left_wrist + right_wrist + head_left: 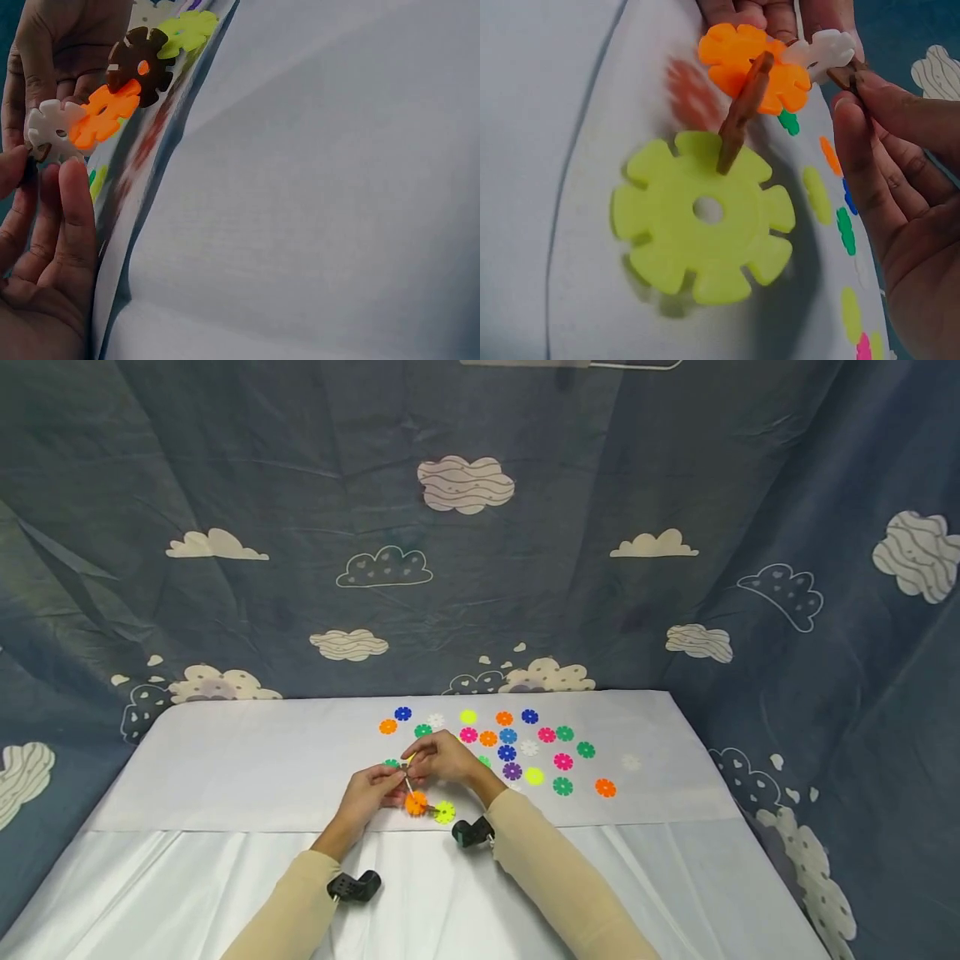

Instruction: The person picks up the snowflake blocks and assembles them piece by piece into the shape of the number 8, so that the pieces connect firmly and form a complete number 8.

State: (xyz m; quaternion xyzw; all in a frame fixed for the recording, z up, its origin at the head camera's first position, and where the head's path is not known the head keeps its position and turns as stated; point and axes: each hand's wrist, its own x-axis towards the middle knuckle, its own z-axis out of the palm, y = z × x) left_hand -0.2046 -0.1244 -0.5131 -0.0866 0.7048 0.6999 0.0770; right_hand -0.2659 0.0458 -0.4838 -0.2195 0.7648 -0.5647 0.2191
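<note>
My left hand holds a white interlocking disc, its fingertips at the rim. Facing it, my right hand pinches a brown disc between thumb and fingers, against the white one. A chain trails from the white disc toward the table's front. First comes an orange disc, then another brown disc, seen nearly edge-on in the right wrist view, then a yellow-green disc at the end. Fingers cover part of the joint between the white and the pinched brown disc.
Loose discs in several colours lie flat behind and right of my hands, among them a purple disc, a pink disc and an orange disc. A green disc lies close behind my left hand. The white-covered table meets a cloud-patterned curtain.
</note>
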